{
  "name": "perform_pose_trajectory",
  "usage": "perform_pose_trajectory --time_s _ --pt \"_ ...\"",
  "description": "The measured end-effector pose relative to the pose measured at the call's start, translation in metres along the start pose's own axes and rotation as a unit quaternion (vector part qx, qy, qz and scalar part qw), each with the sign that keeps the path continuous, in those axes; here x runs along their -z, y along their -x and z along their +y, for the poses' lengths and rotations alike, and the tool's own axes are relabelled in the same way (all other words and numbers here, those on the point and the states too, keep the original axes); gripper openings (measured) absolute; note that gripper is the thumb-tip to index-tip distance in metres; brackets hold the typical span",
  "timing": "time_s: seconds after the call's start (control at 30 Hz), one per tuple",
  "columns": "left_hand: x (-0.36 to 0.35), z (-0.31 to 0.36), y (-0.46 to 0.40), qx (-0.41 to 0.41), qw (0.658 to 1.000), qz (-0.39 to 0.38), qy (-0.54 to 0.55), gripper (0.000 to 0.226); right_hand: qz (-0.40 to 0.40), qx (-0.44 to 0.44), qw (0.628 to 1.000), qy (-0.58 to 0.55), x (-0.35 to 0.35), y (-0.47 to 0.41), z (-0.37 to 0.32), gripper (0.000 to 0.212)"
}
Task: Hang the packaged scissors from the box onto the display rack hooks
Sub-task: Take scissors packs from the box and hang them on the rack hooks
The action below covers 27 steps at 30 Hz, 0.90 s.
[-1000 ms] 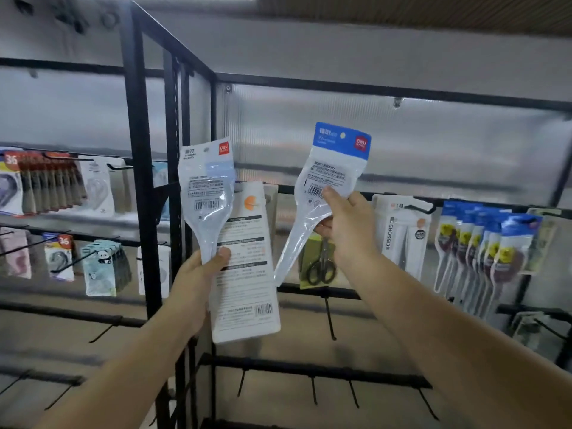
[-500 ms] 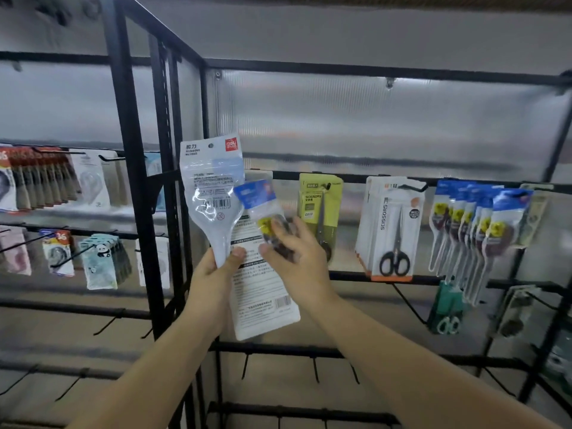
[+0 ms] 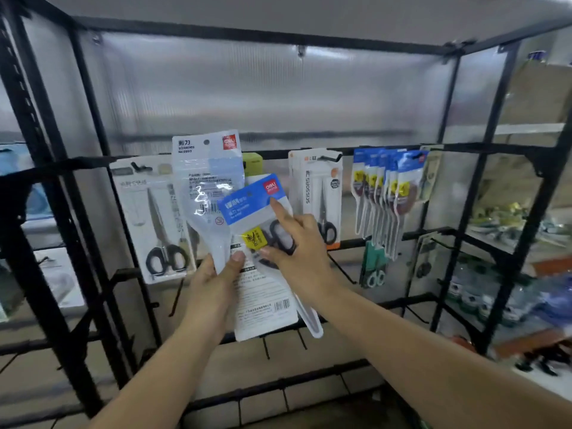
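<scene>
My left hand (image 3: 213, 283) grips a fan of scissor packs in front of the black display rack (image 3: 278, 153): a clear bag with a red logo (image 3: 207, 168) and a white card pack (image 3: 263, 301) behind it. My right hand (image 3: 297, 246) pinches a blue-topped scissor pack (image 3: 250, 202) with black handles and a yellow sticker. Its forefinger points up along the blue header, and the pack overlaps the left hand's packs. The source box is out of view.
Hanging on the rail's hooks are a white scissor card (image 3: 154, 218) at left, a white SCISSORS pack (image 3: 315, 187) and a row of several blue-topped packs (image 3: 387, 187) at right. Bare hooks (image 3: 266, 348) stick out of the lower rails. Shelves with goods (image 3: 507, 218) stand right.
My view has swung right and moved closer. The right hand brought the blue-topped pack down from high up, turned its front to me and laid it against the left hand's packs.
</scene>
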<state>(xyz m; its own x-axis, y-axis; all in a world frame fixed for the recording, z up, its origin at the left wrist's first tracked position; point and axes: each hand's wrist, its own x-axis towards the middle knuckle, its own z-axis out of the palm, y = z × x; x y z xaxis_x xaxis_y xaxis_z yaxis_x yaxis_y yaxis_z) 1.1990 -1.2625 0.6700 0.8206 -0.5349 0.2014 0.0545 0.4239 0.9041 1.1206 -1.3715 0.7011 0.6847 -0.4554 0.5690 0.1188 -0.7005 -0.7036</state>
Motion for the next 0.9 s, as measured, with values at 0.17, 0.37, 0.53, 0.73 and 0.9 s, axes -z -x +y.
perform_pose_trajectory --time_s 0.17,0.37,0.53,0.73,0.9 --pt "-0.043 -0.025 0.001 0.009 0.998 -0.053 -0.027 0.013 0.054 -0.022 0.998 0.014 0.041 0.015 0.030 0.083" --pt "-0.095 -0.051 0.003 0.053 0.996 -0.064 -0.026 0.012 0.157 -0.033 0.986 0.045 0.102 0.021 0.074 0.087" --pt "-0.136 -0.061 -0.001 0.060 0.997 -0.050 -0.015 0.015 0.166 -0.057 0.984 0.036 0.167 0.002 0.094 0.083" --pt "-0.179 -0.062 0.001 0.064 0.998 -0.008 0.014 0.017 0.146 -0.058 0.987 0.039 0.229 -0.041 0.109 0.081" --pt "-0.194 -0.076 0.009 0.045 0.998 0.017 -0.029 0.021 0.044 -0.072 0.996 -0.029 0.257 -0.065 0.124 0.083"
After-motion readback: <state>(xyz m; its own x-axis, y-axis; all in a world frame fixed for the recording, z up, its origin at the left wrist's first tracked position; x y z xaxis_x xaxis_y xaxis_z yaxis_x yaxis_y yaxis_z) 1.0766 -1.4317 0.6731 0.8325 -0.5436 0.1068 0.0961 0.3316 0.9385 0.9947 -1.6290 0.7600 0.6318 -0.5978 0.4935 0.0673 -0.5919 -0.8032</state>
